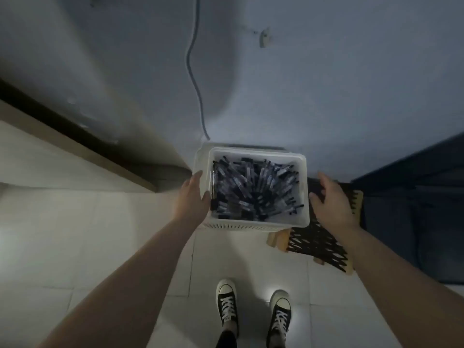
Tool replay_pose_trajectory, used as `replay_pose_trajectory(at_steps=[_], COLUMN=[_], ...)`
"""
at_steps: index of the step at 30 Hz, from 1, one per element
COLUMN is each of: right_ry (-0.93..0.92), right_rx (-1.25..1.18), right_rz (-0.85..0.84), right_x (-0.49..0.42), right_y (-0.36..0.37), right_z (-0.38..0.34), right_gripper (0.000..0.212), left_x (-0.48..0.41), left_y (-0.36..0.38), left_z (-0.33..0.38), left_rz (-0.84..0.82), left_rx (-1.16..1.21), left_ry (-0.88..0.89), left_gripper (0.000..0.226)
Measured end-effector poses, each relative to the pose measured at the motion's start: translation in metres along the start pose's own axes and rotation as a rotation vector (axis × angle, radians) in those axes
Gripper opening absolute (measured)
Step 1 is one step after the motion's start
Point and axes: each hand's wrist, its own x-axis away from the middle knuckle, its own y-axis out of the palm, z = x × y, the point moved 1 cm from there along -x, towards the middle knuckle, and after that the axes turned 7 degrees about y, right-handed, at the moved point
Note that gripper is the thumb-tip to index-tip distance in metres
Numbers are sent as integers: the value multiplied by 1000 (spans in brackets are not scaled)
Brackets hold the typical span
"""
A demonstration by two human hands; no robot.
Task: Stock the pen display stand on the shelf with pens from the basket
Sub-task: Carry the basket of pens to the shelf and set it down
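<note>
Dim room, tile floor [88, 234], grey wall [326, 84], hanging cable [194, 79]. My left hand [194, 197] lies flat against the basket [256, 153] of pens [256, 189]; my right hand [331, 199] hovers open beside it.

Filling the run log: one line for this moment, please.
phase: at basket | left hand: open, touching its left wall | right hand: open, beside right wall, contact unclear | pens: in basket

dim room, pale tiled floor [100, 234], grey wall [326, 84], hanging cable [193, 79]
</note>
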Motion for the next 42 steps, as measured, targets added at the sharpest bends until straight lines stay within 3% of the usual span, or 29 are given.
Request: replay_pose_trajectory(at_steps=[8, 17, 29, 42], right_ry=[78, 0, -1, 44], right_rx=[12, -9, -145, -291], right_rz=[-52, 77, 92, 347], right_x=[-32, -34, 51, 177], right_y=[46, 51, -18, -111], right_z=[24, 24, -17, -15], right_gripper=[48, 33, 56, 60], left_x=[-25, -33, 27, 115], left_y=[34, 35, -30, -83], left_z=[-24, -23, 27, 128], left_rz=[21, 51, 64, 141], left_rx=[-2, -2, 233, 442], left_ry=[-43, -11, 4, 223], left_gripper=[51, 59, 58, 44])
